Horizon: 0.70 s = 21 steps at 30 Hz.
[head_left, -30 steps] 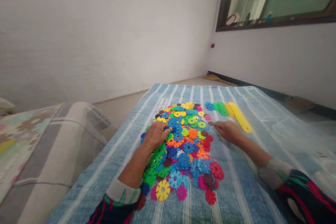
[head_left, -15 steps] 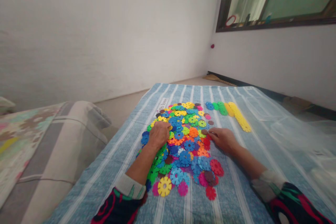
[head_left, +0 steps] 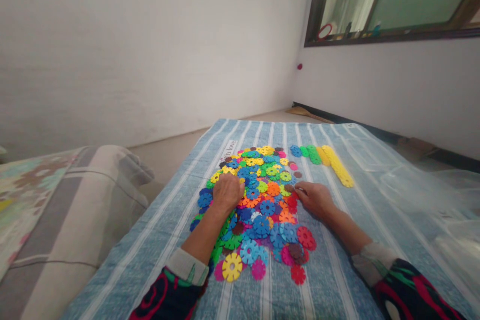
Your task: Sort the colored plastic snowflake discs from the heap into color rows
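A broad heap of colourful notched plastic discs, the flower-shaped linking kind (head_left: 267,207), covers the middle of the striped cloth (head_left: 180,205). My left hand (head_left: 228,194) rests over the heap's left side with its fingers curled in; a bit of yellow shows by the fingertips, but what they grip is hidden. At the heap's right edge my right hand (head_left: 314,200) has thumb and fingertips pinched together, close to a brown disc (head_left: 289,188) and some red ones. Anything in that pinch is too small to make out.
Beyond my right hand lies a row of overlapping discs, with blue and green ones (head_left: 313,155) and a long yellow strip (head_left: 339,167). Clear plastic packaging (head_left: 412,185) spreads along the right side. A grey-striped covered seat (head_left: 112,195) stands at the left.
The view has turned slightly right, so everything sits a little further left. Both hands keep nearly the same places over the discs, fingers still closed.
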Motion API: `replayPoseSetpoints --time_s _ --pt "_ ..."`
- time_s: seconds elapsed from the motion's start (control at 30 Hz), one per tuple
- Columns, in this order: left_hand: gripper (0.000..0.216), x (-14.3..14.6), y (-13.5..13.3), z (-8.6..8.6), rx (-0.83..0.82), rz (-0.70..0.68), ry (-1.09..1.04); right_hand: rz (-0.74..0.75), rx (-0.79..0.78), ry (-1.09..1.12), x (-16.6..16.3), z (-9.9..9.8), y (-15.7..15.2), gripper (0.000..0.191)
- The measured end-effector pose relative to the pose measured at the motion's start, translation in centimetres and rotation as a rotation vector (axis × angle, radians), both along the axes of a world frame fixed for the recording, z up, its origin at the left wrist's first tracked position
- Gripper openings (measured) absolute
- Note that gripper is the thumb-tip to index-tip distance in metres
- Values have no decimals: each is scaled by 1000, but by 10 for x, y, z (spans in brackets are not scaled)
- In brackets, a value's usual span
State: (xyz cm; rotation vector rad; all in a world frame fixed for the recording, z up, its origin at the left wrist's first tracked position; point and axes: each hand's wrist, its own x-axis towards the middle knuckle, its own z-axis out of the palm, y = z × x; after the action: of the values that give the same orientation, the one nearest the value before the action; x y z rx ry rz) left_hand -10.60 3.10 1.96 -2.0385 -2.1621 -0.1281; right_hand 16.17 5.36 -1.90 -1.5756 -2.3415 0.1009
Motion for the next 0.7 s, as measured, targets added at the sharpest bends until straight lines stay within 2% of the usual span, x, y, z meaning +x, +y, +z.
replayPoseSetpoints --time_s 0.33,0.43,0.57,0.7 --pt "36 0 3 -3 100 -61 20 4 -17 68 3 0 3 26" --pt "34 -3 5 -3 183 -160 -29 30 -31 203 0 4 2 27" --pt "33 3 7 -2 320 -334 -265 126 -39 461 -18 13 1 23" --pt "31 18 2 0 335 -502 -468 198 -57 629 -45 24 3 22"
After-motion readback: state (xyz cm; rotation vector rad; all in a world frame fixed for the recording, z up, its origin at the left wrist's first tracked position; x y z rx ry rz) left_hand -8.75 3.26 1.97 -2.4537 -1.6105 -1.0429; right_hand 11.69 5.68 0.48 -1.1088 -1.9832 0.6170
